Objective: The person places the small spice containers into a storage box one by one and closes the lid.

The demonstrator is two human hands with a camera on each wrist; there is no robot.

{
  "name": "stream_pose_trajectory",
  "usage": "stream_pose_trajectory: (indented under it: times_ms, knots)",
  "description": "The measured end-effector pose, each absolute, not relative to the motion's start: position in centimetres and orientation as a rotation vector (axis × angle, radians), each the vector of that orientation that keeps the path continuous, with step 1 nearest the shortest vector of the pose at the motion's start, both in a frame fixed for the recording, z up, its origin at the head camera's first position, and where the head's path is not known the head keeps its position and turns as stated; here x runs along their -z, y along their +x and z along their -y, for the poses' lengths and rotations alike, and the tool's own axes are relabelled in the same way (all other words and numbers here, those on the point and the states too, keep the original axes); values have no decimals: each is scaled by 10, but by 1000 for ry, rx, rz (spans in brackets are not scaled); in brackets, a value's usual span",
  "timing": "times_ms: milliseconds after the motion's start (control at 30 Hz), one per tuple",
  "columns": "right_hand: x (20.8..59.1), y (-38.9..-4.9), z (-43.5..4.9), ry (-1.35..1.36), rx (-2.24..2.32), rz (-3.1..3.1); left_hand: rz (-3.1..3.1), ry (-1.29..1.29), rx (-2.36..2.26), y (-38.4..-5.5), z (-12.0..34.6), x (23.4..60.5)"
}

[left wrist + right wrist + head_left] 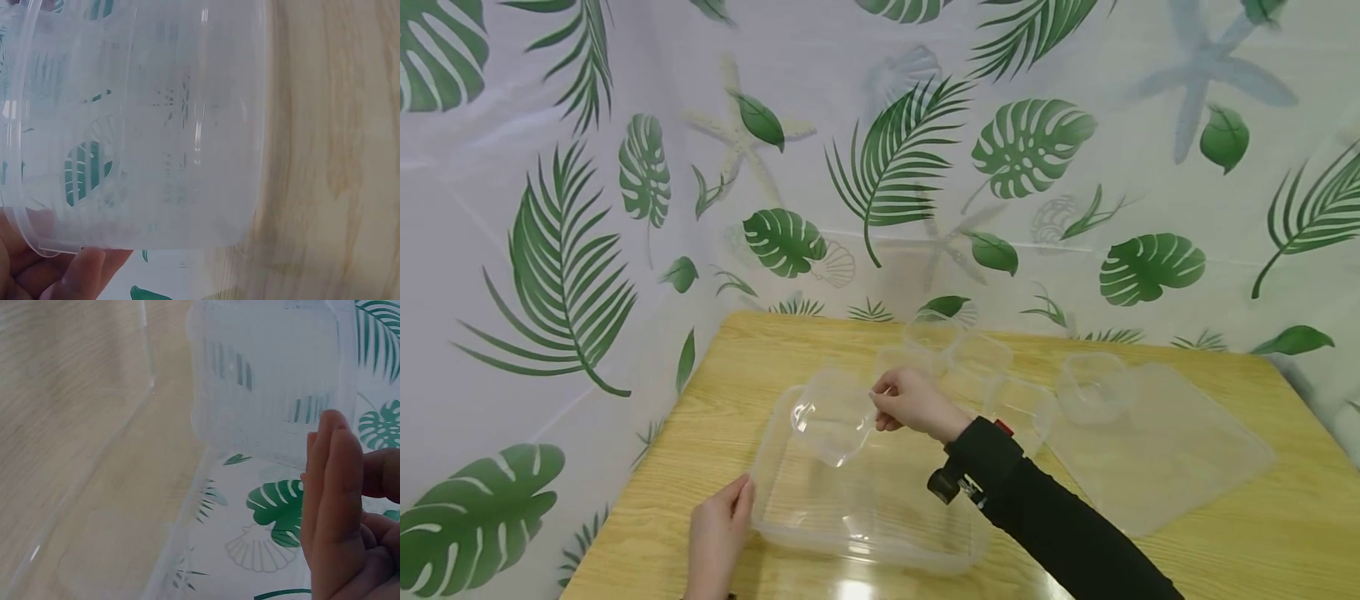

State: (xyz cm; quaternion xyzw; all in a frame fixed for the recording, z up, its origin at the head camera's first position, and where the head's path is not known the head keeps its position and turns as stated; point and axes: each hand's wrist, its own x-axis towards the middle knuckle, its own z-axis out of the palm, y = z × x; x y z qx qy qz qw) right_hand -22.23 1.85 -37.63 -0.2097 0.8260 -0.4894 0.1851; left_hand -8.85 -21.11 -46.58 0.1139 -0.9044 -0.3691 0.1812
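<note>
My right hand pinches the edge of a small clear plastic lid, squarish with rounded corners, and holds it tilted over a large clear plastic bin. In the right wrist view, the ridged lid stands beside the fingers, with small tabs along one edge. At the bin's left side, my left hand grips the rim. The left wrist view shows its thumb and curled fingers at the corner of the bin, whose ribbed wall fills much of that view.
Several small clear containers stand behind the bin on the wooden table. To the right lies a large translucent flat lid, with another small container at its far left corner. A leaf-patterned curtain hangs behind the table.
</note>
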Motion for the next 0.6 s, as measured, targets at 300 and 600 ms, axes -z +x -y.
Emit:
stream_pose_trajectory:
  times_ms: [300,600]
  knots:
    - [409,-237,2,-490,1294,-2345,2516,302,1071,-89,210,472]
    - [421,-244,9,-432,1227,-2318,2512,319,1027,-89,212,471]
